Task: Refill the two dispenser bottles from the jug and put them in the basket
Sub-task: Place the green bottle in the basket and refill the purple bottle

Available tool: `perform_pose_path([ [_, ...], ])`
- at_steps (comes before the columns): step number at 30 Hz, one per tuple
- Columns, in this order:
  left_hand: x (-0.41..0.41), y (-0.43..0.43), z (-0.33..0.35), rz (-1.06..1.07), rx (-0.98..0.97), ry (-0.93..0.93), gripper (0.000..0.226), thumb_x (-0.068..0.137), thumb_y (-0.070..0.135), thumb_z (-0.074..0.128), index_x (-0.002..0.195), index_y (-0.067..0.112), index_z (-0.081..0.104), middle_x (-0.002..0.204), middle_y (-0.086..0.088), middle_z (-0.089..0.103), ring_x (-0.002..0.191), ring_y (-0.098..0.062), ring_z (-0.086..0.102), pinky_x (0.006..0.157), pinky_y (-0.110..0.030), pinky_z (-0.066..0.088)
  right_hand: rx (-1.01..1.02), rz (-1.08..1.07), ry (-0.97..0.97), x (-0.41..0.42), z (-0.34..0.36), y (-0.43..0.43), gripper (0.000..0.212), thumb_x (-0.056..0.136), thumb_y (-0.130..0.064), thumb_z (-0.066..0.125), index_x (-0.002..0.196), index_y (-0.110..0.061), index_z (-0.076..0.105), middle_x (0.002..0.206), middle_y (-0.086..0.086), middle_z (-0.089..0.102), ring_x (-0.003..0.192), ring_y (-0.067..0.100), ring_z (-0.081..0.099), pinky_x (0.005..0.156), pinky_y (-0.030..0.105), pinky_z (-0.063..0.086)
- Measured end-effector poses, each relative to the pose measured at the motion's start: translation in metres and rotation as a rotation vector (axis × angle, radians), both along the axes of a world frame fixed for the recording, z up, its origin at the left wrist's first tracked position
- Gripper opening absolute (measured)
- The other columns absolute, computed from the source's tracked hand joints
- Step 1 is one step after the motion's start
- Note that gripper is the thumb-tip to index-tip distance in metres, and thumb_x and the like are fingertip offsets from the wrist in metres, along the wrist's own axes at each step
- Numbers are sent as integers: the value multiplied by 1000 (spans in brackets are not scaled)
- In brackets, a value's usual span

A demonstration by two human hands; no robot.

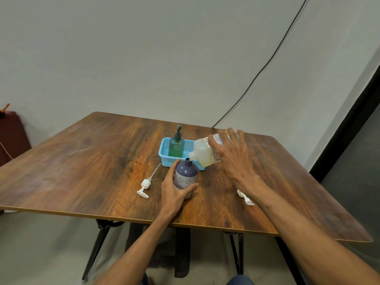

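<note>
— While tipped over the purple bottle (186,175), held how, that jug (202,151)?

— Clamped around its body by the right hand (230,155), mouth slanted down to just touch the bottle's open neck. Probably pitched that shallow so as not to flood so narrow an opening.

— And the bottle itself?

— Kept upright on the tabletop (92,161) near its middle, a little toward the front edge, just in front of the basket (164,150). Wrapped by the left hand (174,192), thumb on one side, fingers round the other. Likely steadied that way against a nudge from the jug.

— Level inside?

— Couldn't tell; walls too dark. Pale yellowish liquid seen in the jug's lowered side, though no stream made out at the neck.

— Pumps?

— One white pump (145,185) laid flat to the left of the purple bottle, tube pointing toward the basket. A second pump (245,197) down near the front-right edge, half hidden by the right forearm. Presumably set aside to leave necks clear.

— Basket contents?

— Green bottle (176,146) standing in it, pump on, green liquid well up its sides. That one judged done; purple one left to finish, cap and move.
</note>
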State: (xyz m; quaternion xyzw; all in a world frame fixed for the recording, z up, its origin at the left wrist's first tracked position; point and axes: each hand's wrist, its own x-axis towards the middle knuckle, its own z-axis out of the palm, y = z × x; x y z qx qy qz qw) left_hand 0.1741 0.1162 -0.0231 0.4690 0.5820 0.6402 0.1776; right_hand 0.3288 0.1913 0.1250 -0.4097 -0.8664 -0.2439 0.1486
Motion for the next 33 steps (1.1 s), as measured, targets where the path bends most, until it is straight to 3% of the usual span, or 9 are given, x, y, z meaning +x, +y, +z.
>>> perform_pose_path([
  [4, -1, 0, -1, -3, 1, 7, 97, 66, 40, 88, 147, 27, 35, 142, 10, 50, 127, -1, 50, 107, -36, 47, -45, -18, -31, 12, -26, 19, 63, 83, -21, 65, 142, -35, 52, 139, 17, 59, 122, 17, 57, 92, 33, 54],
  [7, -1, 1, -2, 2, 0, 10, 97, 66, 42, 88, 147, 28, 35, 142, 10, 49, 127, -2, 49, 107, -37, 47, 18, -56, -56, 2, -14, 15, 67, 68, -7, 84, 131, -15, 63, 129, 26, 62, 118, 45, 59, 99, 59, 46],
  [8, -1, 1, -2, 2, 2, 10, 97, 66, 41, 88, 147, 28, 35, 142, 11, 49, 127, -1, 49, 106, -36, 47, 42, -62, -81, 0, -7, 7, 70, 64, -7, 89, 129, -13, 64, 128, 26, 62, 117, 48, 58, 99, 61, 45],
  [33, -1, 0, -1, -2, 6, 11, 98, 65, 40, 88, 146, 27, 36, 141, 11, 51, 125, 2, 50, 106, -34, 47, 175, 8, -146, -1, -1, 12, 68, 67, -8, 88, 129, -12, 61, 128, 27, 60, 118, 49, 55, 102, 62, 43],
])
